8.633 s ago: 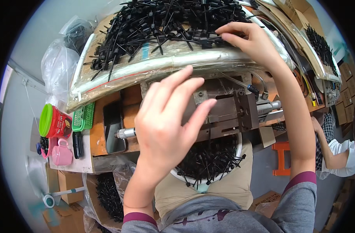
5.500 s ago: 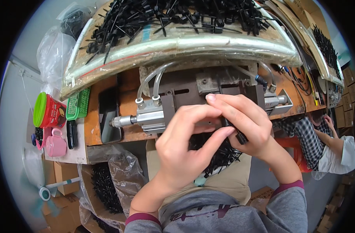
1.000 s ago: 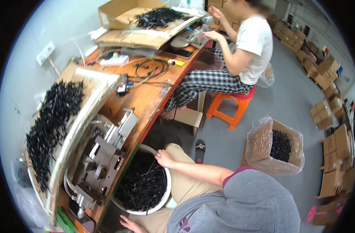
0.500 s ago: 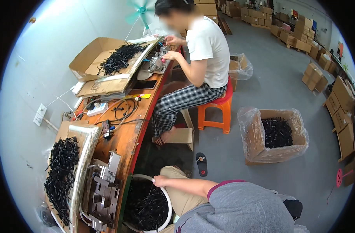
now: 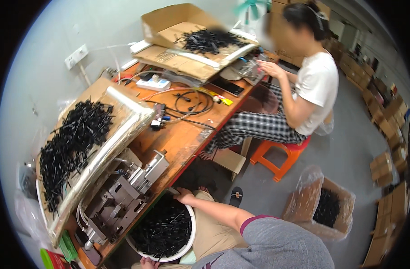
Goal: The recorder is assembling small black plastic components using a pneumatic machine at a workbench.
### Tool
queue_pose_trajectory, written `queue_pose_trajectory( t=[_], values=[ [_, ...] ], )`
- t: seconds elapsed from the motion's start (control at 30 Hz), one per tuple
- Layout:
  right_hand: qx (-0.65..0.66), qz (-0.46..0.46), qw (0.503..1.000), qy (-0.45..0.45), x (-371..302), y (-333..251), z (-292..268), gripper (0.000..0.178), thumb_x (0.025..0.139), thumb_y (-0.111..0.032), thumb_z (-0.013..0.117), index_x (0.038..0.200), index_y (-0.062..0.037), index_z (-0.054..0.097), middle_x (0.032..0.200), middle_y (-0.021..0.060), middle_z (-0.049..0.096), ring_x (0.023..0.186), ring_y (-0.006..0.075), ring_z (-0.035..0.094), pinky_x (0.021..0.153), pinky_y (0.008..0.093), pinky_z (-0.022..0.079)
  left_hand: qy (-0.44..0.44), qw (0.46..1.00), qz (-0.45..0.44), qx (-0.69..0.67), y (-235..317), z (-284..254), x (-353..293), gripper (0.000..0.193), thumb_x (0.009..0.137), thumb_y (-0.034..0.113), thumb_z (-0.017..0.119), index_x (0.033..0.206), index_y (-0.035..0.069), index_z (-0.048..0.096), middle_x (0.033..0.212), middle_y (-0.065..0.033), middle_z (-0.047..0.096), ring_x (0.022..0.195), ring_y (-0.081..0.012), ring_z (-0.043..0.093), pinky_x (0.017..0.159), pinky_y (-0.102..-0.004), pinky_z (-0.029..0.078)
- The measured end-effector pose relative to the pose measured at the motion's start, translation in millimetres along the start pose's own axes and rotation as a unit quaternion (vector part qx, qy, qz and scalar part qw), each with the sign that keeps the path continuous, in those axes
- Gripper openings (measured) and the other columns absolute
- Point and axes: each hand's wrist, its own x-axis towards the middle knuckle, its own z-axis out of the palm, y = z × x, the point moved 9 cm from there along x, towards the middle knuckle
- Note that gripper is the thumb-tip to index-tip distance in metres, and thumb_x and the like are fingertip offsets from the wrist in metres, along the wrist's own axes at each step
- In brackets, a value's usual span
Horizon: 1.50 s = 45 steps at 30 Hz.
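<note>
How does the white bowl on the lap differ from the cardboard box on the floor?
The white bowl is round, and both hands, right hand and left hand, grip its rim; the cardboard box is square, plastic-lined and untouched. The bowl is fuller. Both hold black parts.

the right hand (image 5: 185, 196) gripped the far rim of a white basin (image 5: 190, 233) full of black plastic pieces (image 5: 162, 228), which sat on the person's lap; the left hand (image 5: 147, 263) held the near rim at the lower edge, mostly cut off; a metal press (image 5: 119, 201) stood just beside the basin on the orange workbench (image 5: 182, 134); a tilted tray (image 5: 86, 148) carried more black pieces; further along, a co-worker (image 5: 310, 89) sat on an orange stool (image 5: 283, 154); a lined cardboard box (image 5: 323, 208) of pieces stood on the floor.
</note>
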Motion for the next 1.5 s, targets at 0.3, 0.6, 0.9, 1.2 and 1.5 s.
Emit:
queue_pose_trajectory(
  t=[0.3,0.6,0.9,1.2,1.5],
  values=[
    [-0.044,-0.110,0.993,0.021,32.2,-9.0,27.2,0.042,0.093,-0.039,0.056,0.117,-0.0065,0.065,0.120,0.0206,0.065,0.115,0.0371,0.060,0.100,0.0457,0.046,0.082,0.994,0.077,-0.010,30.6,22.2,-60.8,0.023,0.095,0.004,0.062,0.117,0.007,0.057,0.095,-0.0014,0.066,0.081,-0.0125,0.065,0.064,-0.0275,0.054],
    [0.200,-0.080,0.975,-0.048,32.7,-41.0,110.4,0.060,0.080,-0.012,0.080,0.133,0.0017,0.056,0.129,0.0111,0.060,0.115,0.0225,0.057,0.103,0.0348,0.042,0.184,0.979,0.074,-0.044,82.2,-76.5,-111.1,0.031,0.093,0.004,0.063,0.123,0.003,0.055,0.103,-0.0043,0.069,0.086,-0.0152,0.068,0.069,-0.0337,0.059],
    [0.245,0.085,0.929,-0.263,-82.5,-123.4,241.5,0.029,0.089,-0.001,0.062,0.118,0.0026,0.064,0.111,0.0119,0.067,0.098,0.0225,0.063,0.086,0.0350,0.051,0.261,0.957,0.064,-0.106,61.2,-195.8,-192.6,0.030,0.093,0.003,0.062,0.122,0.001,0.058,0.099,-0.0047,0.071,0.082,-0.0136,0.068,0.067,-0.0317,0.059],
    [0.199,0.038,0.916,-0.346,-152.6,-188.3,395.7,0.026,0.089,-0.002,0.064,0.114,0.0034,0.065,0.109,0.0093,0.067,0.096,0.0196,0.062,0.085,0.0342,0.049,0.337,0.927,0.070,-0.147,53.2,-335.0,-240.1,0.025,0.091,0.001,0.062,0.116,-0.001,0.060,0.093,-0.0070,0.071,0.080,-0.0168,0.070,0.067,-0.0356,0.061],
    [0.166,-0.002,0.866,-0.472,-250.3,-191.1,453.9,0.027,0.086,0.009,0.054,0.106,-0.0010,0.069,0.098,0.0039,0.069,0.086,0.0138,0.061,0.080,0.0290,0.047,0.421,0.892,0.040,-0.161,-29.3,-367.4,-343.0,0.032,0.092,0.008,0.064,0.123,0.003,0.058,0.103,-0.0051,0.072,0.083,-0.0126,0.069,0.069,-0.0293,0.057]
  ],
)
